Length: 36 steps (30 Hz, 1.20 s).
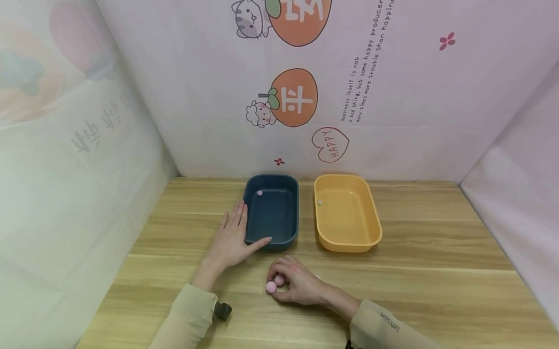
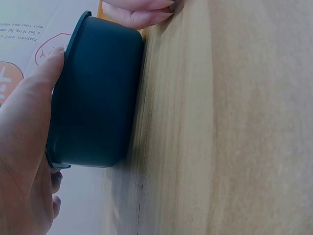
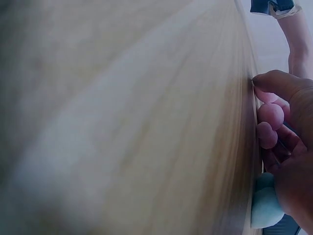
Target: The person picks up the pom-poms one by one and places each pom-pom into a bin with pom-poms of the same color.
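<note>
My left hand (image 1: 228,242) lies with straight, spread fingers along the left rim of a dark blue tub (image 1: 272,214); its thumb reaches over the front rim. In the left wrist view the thumb (image 2: 51,68) touches the tub's edge. One small pink ball (image 1: 259,193) sits inside at the back left. In front of the tub, low on the table, my right hand (image 1: 295,283) curls its fingers around pink balls (image 1: 271,287). The right wrist view shows the pink balls (image 3: 270,116) between thumb and fingers, with pale blue-green balls (image 3: 267,208) by the heel of the hand.
A yellow tub (image 1: 347,213) stands right of the blue one, with one small pale ball (image 1: 320,203) at its left side. Both tubs are near the back edge of the wooden table (image 1: 433,272). Printed cloth (image 1: 398,112) hangs behind and at both sides.
</note>
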{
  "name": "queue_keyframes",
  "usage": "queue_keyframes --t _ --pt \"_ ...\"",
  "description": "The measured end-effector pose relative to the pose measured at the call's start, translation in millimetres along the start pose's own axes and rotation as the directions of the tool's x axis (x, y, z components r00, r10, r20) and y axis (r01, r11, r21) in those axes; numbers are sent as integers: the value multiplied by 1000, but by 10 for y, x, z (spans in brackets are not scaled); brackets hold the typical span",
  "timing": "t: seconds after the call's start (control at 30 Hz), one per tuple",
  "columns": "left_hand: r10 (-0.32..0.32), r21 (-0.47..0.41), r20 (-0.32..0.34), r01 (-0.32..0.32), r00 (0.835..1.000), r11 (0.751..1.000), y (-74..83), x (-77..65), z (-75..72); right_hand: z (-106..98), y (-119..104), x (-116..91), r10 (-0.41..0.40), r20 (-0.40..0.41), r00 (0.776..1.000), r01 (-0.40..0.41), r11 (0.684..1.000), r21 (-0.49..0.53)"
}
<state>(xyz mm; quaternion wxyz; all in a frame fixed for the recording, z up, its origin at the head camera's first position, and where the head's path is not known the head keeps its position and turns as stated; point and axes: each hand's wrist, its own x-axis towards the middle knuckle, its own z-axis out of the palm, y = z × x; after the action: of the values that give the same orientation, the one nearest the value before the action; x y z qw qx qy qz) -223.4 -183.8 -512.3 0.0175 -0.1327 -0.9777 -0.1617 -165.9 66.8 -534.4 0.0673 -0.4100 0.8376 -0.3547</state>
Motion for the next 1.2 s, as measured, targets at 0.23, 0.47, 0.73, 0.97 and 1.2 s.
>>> queue_keyframes --t 0.23,0.47,0.73,0.97,1.2 --pt "-4 11 0 4 1000 1000 -1 8 9 129 173 -6 -51 -85 995 56 997 46" --pt "-5 16 -6 5 1000 1000 -12 27 21 213 289 4 -76 -158 985 88 993 73" --pt "-4 11 -5 4 1000 1000 -13 25 22 52 -3 15 7 -120 993 4 996 91" --pt "-1 -2 -7 1 1000 1000 -15 27 15 -18 -167 42 27 -93 995 -16 993 115" --pt "-5 -3 10 5 1000 1000 -11 23 5 -28 -195 60 42 -83 996 -28 986 163"
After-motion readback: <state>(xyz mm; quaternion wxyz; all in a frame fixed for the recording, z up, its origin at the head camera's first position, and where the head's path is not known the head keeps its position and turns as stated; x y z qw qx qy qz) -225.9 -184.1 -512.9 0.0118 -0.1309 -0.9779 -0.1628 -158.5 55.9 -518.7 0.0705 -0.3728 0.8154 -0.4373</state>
